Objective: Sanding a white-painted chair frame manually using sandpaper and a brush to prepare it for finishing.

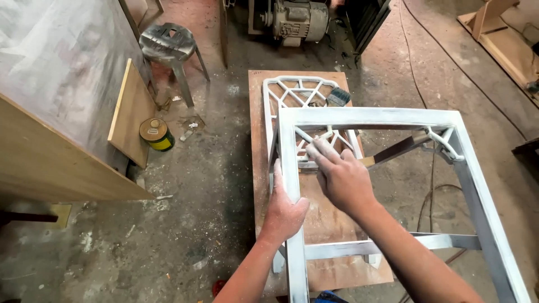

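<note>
The chair frame (370,118) looks like wood under a matt, streaky white primer coat, with grey showing through. The board (325,219) beneath is bare, dusty brown wood. The stool (167,42) is dull, worn metal, and the floor (196,185) is rough, gritty concrete.

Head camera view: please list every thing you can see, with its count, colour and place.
Frame: one, white-coated metal, centre to lower right, tilted over the board.
Lattice panel: one, white, lying on the board behind the frame.
Board: one, reddish-brown, on the floor.
Brush: one, dark bristles, on the board's far edge.
Stool: one, grey metal, upper left.
Can: one, yellow and green, on the floor at left.
Motor: one, grey, top centre.
Wooden panel: one, light, leaning at left.
Left hand: grips the frame's left bar.
Right hand: reaches inside the frame, fingers near the lattice panel.
</note>
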